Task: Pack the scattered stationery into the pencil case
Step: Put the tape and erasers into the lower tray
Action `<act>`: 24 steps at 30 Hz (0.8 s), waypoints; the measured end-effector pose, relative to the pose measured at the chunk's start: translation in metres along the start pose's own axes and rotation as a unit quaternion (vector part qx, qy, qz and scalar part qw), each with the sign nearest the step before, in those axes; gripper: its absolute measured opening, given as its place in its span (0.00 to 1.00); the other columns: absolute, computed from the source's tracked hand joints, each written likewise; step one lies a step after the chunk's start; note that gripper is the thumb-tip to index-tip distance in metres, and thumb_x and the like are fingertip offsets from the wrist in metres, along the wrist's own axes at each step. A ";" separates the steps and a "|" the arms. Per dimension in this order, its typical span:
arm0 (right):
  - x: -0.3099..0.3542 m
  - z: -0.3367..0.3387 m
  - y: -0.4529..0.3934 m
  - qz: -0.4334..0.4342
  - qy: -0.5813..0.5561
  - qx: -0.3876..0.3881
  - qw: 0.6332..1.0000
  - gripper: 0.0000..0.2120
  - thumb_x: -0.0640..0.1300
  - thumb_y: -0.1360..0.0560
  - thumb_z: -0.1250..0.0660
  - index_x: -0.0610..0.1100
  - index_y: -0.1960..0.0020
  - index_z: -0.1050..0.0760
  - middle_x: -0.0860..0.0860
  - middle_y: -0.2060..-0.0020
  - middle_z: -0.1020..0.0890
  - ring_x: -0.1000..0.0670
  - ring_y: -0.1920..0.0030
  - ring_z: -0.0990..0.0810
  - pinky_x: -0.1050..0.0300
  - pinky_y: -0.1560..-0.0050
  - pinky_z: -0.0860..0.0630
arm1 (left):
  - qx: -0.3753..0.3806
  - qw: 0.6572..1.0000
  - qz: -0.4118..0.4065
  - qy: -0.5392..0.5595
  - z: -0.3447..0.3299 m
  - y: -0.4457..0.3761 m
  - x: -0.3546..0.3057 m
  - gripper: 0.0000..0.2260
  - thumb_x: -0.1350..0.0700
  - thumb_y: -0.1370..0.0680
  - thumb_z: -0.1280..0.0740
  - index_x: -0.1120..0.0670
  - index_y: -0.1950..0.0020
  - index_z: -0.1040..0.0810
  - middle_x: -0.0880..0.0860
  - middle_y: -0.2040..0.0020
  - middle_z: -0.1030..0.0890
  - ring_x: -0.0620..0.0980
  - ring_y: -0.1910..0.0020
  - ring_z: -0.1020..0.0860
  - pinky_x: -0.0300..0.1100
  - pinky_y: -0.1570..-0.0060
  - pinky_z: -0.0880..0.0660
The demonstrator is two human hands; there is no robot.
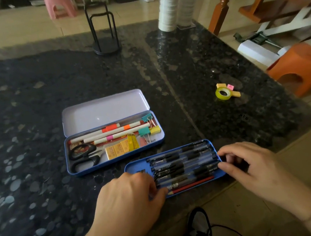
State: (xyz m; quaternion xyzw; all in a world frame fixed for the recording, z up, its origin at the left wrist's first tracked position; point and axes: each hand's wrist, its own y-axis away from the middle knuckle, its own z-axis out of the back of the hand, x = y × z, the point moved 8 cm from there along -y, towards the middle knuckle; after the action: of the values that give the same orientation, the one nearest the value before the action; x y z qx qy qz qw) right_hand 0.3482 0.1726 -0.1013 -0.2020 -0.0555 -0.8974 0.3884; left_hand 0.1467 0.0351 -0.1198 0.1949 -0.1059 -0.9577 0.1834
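Both hands grip the ends of the blue pen tray [136, 168] on the dark worktop [38, 108] — left hand [127, 196] at its left end, right hand [247, 163] at its right. Behind it the open pencil case [113, 139] holds scissors [83, 156], markers and clips — tape roll [223, 93] lies well apart, right.

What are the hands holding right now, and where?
Both grip the blue tray of pens: left hand at its left end, right hand at its right end.
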 end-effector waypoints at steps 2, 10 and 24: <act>-0.013 0.020 -0.014 -0.025 0.018 -0.058 0.998 0.14 0.59 0.28 0.36 0.54 0.47 0.22 0.59 0.61 0.23 0.56 0.59 0.24 0.54 0.61 0.23 | -0.004 1.000 0.016 0.023 0.007 0.000 0.003 0.18 0.31 0.28 0.41 0.42 0.57 0.22 0.43 0.65 0.23 0.39 0.65 0.24 0.35 0.63 0.23; -0.100 0.039 -0.127 -0.166 0.154 -0.024 0.974 0.26 0.59 0.29 0.30 0.50 0.35 0.28 0.48 0.36 0.28 0.41 0.35 0.33 0.44 0.42 0.28 | -0.008 0.996 0.090 0.022 0.032 0.002 0.053 0.25 0.27 0.36 0.37 0.49 0.69 0.28 0.48 0.73 0.23 0.41 0.73 0.24 0.36 0.72 0.27; 0.094 0.010 -0.039 0.066 0.014 -0.089 0.994 0.10 0.48 0.31 0.29 0.50 0.51 0.19 0.52 0.48 0.25 0.50 0.46 0.29 0.56 0.48 0.31 | 0.095 0.990 0.056 0.088 0.000 -0.006 0.048 0.10 0.45 0.22 0.37 0.45 0.63 0.25 0.45 0.64 0.21 0.41 0.66 0.23 0.36 0.65 0.25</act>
State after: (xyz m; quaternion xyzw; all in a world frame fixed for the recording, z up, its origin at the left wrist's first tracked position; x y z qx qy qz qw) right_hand 0.2655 0.1393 -0.0517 -0.2259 0.0434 -0.8738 0.4284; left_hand 0.1036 0.0212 -0.1374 0.2889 -0.1907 -0.9107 0.2256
